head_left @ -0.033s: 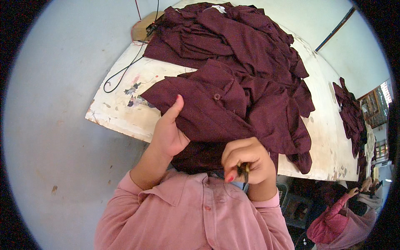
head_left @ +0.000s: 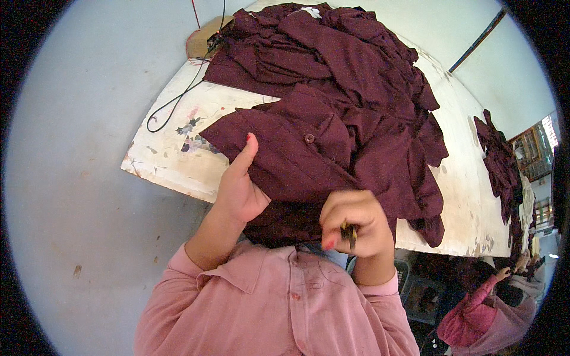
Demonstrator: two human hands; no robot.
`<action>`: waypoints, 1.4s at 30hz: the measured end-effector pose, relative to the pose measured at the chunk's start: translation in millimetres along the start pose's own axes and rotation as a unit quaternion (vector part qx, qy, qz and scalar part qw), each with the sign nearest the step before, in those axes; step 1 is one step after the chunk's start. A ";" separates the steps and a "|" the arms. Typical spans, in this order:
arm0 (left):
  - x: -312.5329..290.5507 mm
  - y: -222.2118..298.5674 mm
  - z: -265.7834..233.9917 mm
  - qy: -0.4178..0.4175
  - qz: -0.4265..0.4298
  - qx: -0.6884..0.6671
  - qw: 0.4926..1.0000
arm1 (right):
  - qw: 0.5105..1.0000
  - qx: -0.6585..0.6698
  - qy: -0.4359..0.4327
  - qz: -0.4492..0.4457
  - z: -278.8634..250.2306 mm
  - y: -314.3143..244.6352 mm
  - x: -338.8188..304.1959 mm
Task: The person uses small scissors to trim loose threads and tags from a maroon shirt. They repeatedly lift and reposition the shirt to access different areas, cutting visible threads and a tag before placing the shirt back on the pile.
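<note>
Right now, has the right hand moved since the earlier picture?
Yes, slightly: the right hand is a bit higher in the picture, judged against the table, whose left corner looks unmoved.

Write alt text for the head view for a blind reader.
A left hand holds a maroon garment at a table's edge, while the right hand grips a small black-and-yellow object. More maroon clothes lie heaped beyond.

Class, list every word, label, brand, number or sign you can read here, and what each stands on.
None can be read.
Maroon garment in the left hand: no lettering visible.
Small dark-and-yellow tool in the right hand: mostly hidden; no marking readable.
White scrap on the pile: too small to tell.
Brown-framed panel, far right: too small and blurred.
</note>
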State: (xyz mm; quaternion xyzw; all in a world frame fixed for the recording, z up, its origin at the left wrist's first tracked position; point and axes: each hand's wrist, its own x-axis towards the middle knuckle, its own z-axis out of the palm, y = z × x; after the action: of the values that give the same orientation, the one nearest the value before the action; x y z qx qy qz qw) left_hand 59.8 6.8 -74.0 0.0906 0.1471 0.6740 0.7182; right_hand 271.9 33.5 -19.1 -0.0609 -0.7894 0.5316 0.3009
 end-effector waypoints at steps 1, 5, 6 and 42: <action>-0.5 -1.0 1.1 -0.022 0.003 0.008 1.000 | 0.993 -0.083 0.079 -0.006 -0.6 3.8 2.0; -3.3 -12.5 5.3 -0.007 0.078 0.230 0.970 | 0.922 -0.259 0.288 0.012 5.3 15.7 10.6; -3.1 -11.2 4.6 0.000 0.062 0.202 0.977 | 0.900 -0.291 0.325 0.003 5.2 19.7 10.2; -9.2 -25.1 -6.5 -0.057 -0.002 0.031 0.998 | 0.974 0.189 -0.052 -0.116 -25.8 -0.1 -10.9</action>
State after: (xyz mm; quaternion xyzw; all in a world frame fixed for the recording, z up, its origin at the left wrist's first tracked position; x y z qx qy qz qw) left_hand 80.9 -4.7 -87.5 0.1506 0.1269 0.6614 0.7237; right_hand 294.7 49.6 -17.0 0.1163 -0.6912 0.6348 0.3250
